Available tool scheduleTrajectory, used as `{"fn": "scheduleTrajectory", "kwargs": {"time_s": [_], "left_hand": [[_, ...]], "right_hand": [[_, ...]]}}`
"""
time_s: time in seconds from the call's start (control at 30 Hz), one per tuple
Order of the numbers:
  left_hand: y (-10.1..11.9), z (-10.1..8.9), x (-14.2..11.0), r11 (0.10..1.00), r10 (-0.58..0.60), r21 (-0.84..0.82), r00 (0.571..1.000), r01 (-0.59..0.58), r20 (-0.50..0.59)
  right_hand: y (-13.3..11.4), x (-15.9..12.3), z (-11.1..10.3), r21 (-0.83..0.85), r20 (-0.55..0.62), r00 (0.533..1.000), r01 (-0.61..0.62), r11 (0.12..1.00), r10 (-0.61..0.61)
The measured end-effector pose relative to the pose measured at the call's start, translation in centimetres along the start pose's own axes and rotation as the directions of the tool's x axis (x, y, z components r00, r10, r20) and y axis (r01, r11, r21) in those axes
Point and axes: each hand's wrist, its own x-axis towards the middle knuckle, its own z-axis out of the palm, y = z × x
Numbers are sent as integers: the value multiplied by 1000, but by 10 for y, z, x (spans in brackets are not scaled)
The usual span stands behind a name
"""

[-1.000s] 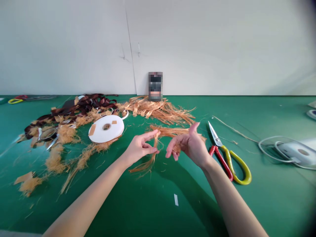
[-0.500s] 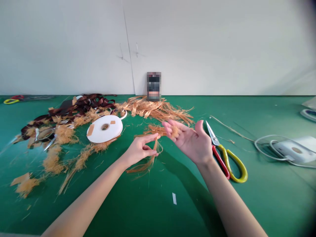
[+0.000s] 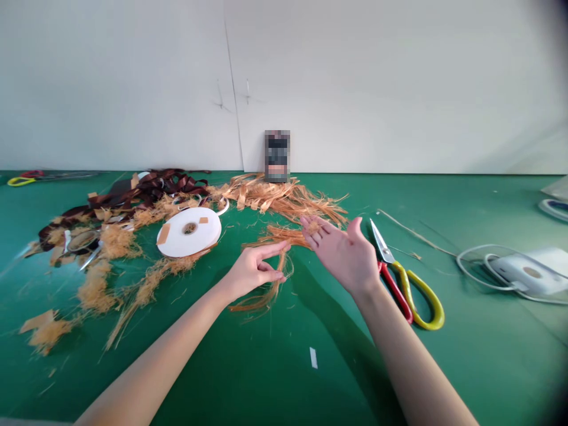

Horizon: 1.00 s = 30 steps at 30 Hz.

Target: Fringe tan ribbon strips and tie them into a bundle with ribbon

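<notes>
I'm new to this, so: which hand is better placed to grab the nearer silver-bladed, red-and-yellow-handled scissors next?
Probably the right hand: it is open beside the scissors, bearing only a small tan fibre tuft. The left hand is farther off, holding thin tan strands.

A pale grey wall [image 3: 377, 83], split by a thin seam [image 3: 233, 83], stands behind the green counter [image 3: 248, 373].

No text, label, brand, number or sign can be read, the dark panel [image 3: 277, 157] by the wall [image 3: 399, 83] being pixelated.
</notes>
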Motion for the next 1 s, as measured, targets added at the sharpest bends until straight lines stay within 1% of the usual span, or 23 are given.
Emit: {"fn": "scheduleTrajectory", "kwargs": {"time_s": [0.07, 0.1, 0.13, 0.17, 0.2, 0.27, 0.3, 0.33, 0.37, 0.4, 0.43, 0.47, 0.5, 0.57, 0.6, 0.67, 0.77, 0.83, 0.87, 0.9, 0.93, 0.97, 1.0], "left_hand": [[-1, 0, 1, 1000, 3, -4, 1000, -3, -5], [-1, 0, 1, 1000, 6, -16, 1000, -7, -18], [0, 0, 1, 999, 10, -33, 999, -11, -35], [1, 0, 1, 999, 12, -50, 999, -15, -53], [2, -1, 1, 998, 13, -60, 997, -17, -70], [6, -2, 0, 998, 21, -64, 996, -27, -92], [7, -2, -1, 998, 28, -58, 995, -33, -97], [9, -2, -1, 998, 32, -51, 995, -37, -98], [10, -3, -2, 998, 34, -47, 995, -39, -98], [10, -3, -2, 998, 36, -46, 995, -40, -94], [10, -3, -2, 998, 36, -47, 996, -40, -86], [10, -4, -3, 998, 39, -48, 996, -43, -76], [9, -4, -3, 998, 43, -49, 997, -46, -66], [6, -4, -3, 998, 50, -44, 998, -52, -41], [4, -4, -3, 998, 49, -40, 998, -50, -25], [2, -4, -2, 999, 40, -27, 999, -39, 9], [-1, -4, -1, 1000, 19, 18, 999, -19, 46], [-1, -5, 0, 999, 6, 47, 999, -8, 38], [-1, -5, 0, 999, 1, 52, 1000, -3, 25], [0, -5, 0, 999, -3, 50, 1000, 3, 8], [1, -5, 0, 999, -5, 41, 1000, 6, -11], [3, -5, 0, 1000, -4, 29, 1000, 5, -31], [5, -5, -1, 1000, 3, 17, 999, -2, -51]], "right_hand": [[-9, -5, 1, 124, 10, 999, 33, 992, -35], [-13, -7, 1, 187, 23, 999, 19, 982, -24], [-16, -10, 0, 224, 58, 998, -29, 974, 16], [-19, -11, -1, 226, 122, 988, -116, 967, 90], [-21, -13, -2, 188, 210, 960, -227, 956, 187], [-22, -13, -3, 75, 382, 853, -412, 908, 355], [-21, -13, -2, 38, 431, 813, -449, 893, 391], [-20, -12, -2, 29, 440, 808, -449, 893, 392], [-18, -10, -1, 46, 409, 835, -423, 905, 369], [-16, -9, -1, 79, 340, 879, -380, 922, 334], [-14, -7, 0, 112, 245, 922, -334, 936, 300], [-12, -4, -1, 141, 139, 953, -289, 947, 270], [-11, -3, -1, 166, 28, 969, -245, 955, 244], [-9, 0, -1, 212, -152, 969, -161, 964, 195], [-9, 1, -1, 234, -206, 964, -117, 965, 167], [-11, -1, -1, 289, -236, 967, -26, 957, 98], [-16, -6, 0, 337, -157, 987, 82, 938, -29], [-20, -9, -2, 342, -101, 992, 105, 934, -75], [-21, -11, -4, 346, -71, 995, 87, 934, -67], [-23, -12, -5, 348, -13, 999, 36, 937, -34], [-24, -13, -6, 331, 83, 996, -56, 942, 30], [-24, -14, -7, 279, 208, 970, -181, 943, 124], [-24, -14, -7, 182, 336, 911, -312, 932, 239]]}}
